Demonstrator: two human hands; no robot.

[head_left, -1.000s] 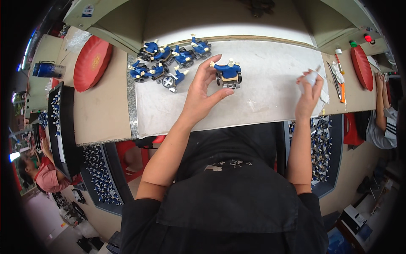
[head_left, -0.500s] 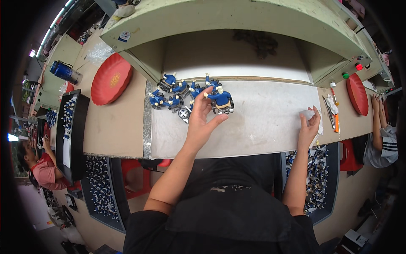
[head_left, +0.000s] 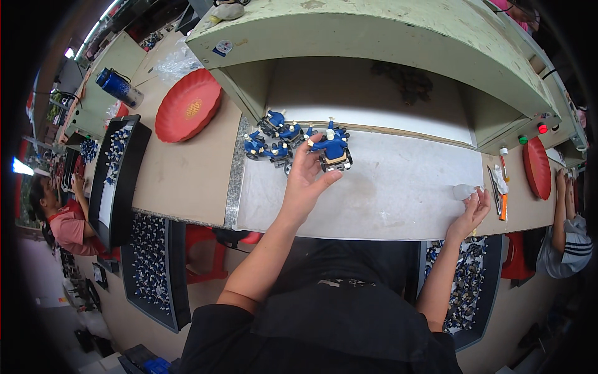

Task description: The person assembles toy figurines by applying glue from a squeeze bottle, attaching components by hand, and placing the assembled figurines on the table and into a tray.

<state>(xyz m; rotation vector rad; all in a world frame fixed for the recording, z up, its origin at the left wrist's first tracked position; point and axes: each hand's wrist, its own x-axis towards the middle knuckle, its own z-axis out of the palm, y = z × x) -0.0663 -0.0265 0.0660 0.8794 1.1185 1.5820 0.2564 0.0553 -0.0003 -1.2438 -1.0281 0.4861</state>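
My left hand (head_left: 306,184) is raised over the white work surface (head_left: 386,187), thumb and fingers closed around a toy figure (head_left: 334,148). The figure has a blue top and sits on a small wheeled base with dark wheels. Just behind and left of that hand, several similar blue figures (head_left: 274,151) cluster together on the surface, partly hidden by the fingers. At the right end of the surface, my right hand (head_left: 471,215) has its fingertips closed at the narrow end of a small translucent bottle (head_left: 462,191), which is tilted sideways.
A green-grey cabinet (head_left: 374,40) arches over the back. Red dishes (head_left: 187,121) stand left and far right. Tweezers (head_left: 494,187) and an orange-handled tool (head_left: 503,206) lie at right. Trays of figures (head_left: 176,268) flank me below. A co-worker (head_left: 71,215) sits at left, another's arms (head_left: 562,209) at right.
The whole view has shifted and turned slightly. My right hand has rolled and lowered, so the translucent bottle shows more. The left hand keeps its hold on the toy figure.
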